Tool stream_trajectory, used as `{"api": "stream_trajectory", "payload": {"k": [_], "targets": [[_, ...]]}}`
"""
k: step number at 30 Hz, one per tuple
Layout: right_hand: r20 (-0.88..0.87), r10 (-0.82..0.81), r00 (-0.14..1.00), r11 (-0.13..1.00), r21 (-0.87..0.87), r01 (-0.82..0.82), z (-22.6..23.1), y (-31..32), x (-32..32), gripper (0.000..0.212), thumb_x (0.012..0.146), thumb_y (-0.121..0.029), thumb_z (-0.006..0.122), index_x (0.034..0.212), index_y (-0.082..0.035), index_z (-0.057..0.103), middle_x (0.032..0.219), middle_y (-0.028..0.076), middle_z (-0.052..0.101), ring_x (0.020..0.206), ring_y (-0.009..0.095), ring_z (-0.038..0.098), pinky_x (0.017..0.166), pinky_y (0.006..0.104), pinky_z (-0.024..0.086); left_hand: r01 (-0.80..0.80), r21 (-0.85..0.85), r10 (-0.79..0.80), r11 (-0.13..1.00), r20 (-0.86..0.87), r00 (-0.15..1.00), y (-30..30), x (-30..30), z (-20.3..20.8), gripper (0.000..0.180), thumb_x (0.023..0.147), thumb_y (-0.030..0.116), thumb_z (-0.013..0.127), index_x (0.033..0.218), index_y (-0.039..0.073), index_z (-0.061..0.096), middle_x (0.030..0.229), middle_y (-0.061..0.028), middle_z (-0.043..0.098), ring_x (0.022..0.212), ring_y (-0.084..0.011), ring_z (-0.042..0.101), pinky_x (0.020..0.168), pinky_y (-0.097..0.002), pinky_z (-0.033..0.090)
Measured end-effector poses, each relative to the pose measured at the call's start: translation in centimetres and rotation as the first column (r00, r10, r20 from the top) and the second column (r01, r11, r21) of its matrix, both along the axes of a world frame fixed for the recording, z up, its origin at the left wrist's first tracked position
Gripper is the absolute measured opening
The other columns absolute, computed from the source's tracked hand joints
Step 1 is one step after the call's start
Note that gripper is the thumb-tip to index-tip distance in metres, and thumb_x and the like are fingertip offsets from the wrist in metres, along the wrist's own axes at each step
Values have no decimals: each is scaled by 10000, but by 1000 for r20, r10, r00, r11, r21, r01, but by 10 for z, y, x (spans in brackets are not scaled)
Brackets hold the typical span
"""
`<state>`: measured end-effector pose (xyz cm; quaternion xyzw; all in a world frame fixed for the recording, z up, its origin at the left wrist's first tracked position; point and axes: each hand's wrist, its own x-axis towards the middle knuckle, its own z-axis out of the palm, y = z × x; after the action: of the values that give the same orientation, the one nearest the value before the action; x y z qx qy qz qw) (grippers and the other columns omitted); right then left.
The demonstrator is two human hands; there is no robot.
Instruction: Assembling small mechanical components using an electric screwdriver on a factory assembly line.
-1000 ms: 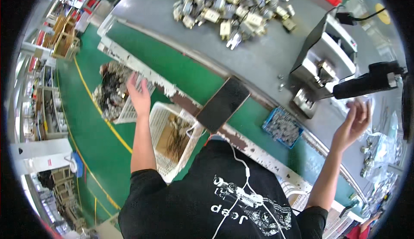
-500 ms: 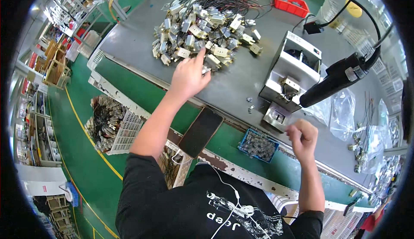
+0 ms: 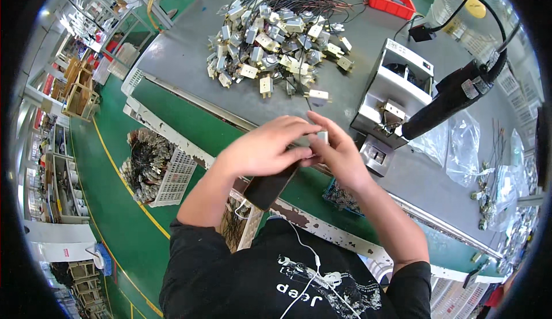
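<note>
My left hand (image 3: 267, 146) and my right hand (image 3: 339, 155) meet above the near edge of the table, over a dark phone (image 3: 269, 188). Between their fingers is a small silver-white block (image 3: 319, 137), mostly covered; a thin dark wire rises from there toward the pile. Both hands are closed on the block. Beyond them lies a heap of similar box-shaped parts (image 3: 250, 70) with metal prongs, in white, silver and grey. Two loose parts sit at its near side, one a white block (image 3: 265, 85), the other a pale block (image 3: 317, 96).
At right stands a silver desktop machine (image 3: 374, 92), a black cylindrical power tool (image 3: 445, 109) slanting across it. A blue tray (image 3: 333, 195) of small metal pieces is partly behind my right forearm. Black wires (image 3: 296, 0) and a red bin (image 3: 391, 2) lie at the back.
My left hand has drawn back from the heap toward me, and my right hand has swung left to meet it. The block is now between them; loose parts show at the heap's near side.
</note>
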<state>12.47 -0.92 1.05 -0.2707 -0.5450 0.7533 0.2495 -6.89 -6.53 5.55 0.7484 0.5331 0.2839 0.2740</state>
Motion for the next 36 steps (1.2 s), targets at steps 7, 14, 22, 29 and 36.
{"api": "stream_trajectory", "payload": {"k": [7,14,22,29,36], "targets": [[-57,-153,987,955,-265,133,19,5,7,422,1065,-226,396,1464,-99,349,1077,137,635,693,175,635,604,285,515,-167,20,168,986,-40,985,43,-6,-38,399,916,151,669,1287,70,548,1190,-133,589,929,-210,672,763,-362,545],[-398,-345,850,756,-654,1,3,24,20,422,1049,-343,364,1396,-132,479,801,34,522,500,97,390,469,245,343,-351,437,452,828,-152,879,88,6,-68,444,873,281,719,1214,93,505,1005,-118,667,812,-316,688,667,-401,546],[-420,-374,827,696,-716,-49,16,2,5,482,1014,-342,387,1459,-165,441,911,88,661,528,120,469,506,266,386,-390,442,406,808,63,912,117,-3,-73,144,898,153,671,1007,62,645,902,-131,718,803,-327,698,679,-405,546],[-555,-41,831,691,-616,-377,38,-44,24,762,947,-407,465,1559,-63,170,1088,275,672,704,305,688,646,378,553,-404,473,412,783,92,907,129,-8,-98,148,885,152,660,1010,88,710,989,-119,711,879,-320,688,741,-401,551],[-183,274,944,887,-333,-321,65,-63,72,715,969,-330,512,1534,-15,207,912,218,664,709,252,683,631,312,550,-114,29,100,993,291,951,89,11,-44,333,934,78,601,1266,47,604,1253,-150,652,1066,-297,672,891,-382,541]]}}
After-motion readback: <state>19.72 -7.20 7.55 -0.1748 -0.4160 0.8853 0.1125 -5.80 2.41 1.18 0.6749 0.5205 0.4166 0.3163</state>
